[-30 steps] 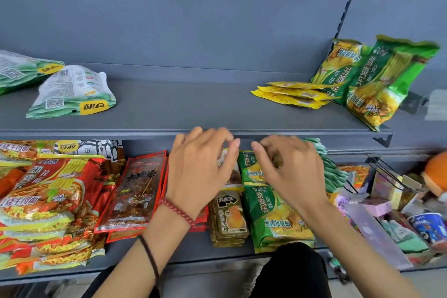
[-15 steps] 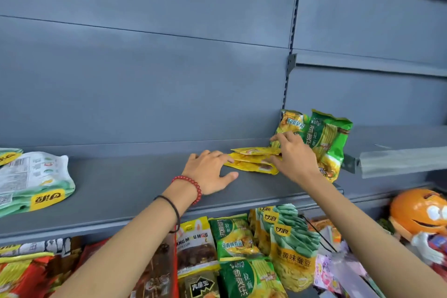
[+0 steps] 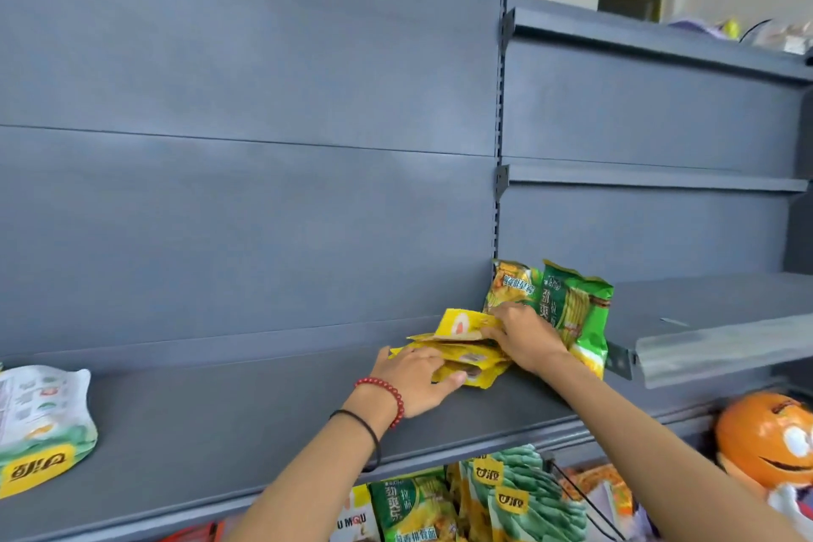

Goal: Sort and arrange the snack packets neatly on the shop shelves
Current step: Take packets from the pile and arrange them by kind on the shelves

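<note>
On the grey shelf, close to its right end, lies a stack of yellow packets, flat and a little untidy, with the top packet tilted up at its left side. Both hands are at this stack. The left hand lies palm down on the left part of it, the fingers straight and pressing on the packets, the thumb stretched along the front edge of the lowest one; it does not close around anything. The right hand is at the right end of the stack, its fingers curled and pinching the upper packets there. Just behind the right hand two bigger packets stand on end near the back panel: a green packet at the right edge of the shelf and a yellow-green packet touching it on the left. A red bead bracelet and a thin black band are on the left wrist. Far to the left on the same shelf, well apart from the stack, lies a white and green bag. Below the shelf more green packets are visible, with a row of pale green packets beside them. An orange figure with a painted face is at the lower right.
</note>
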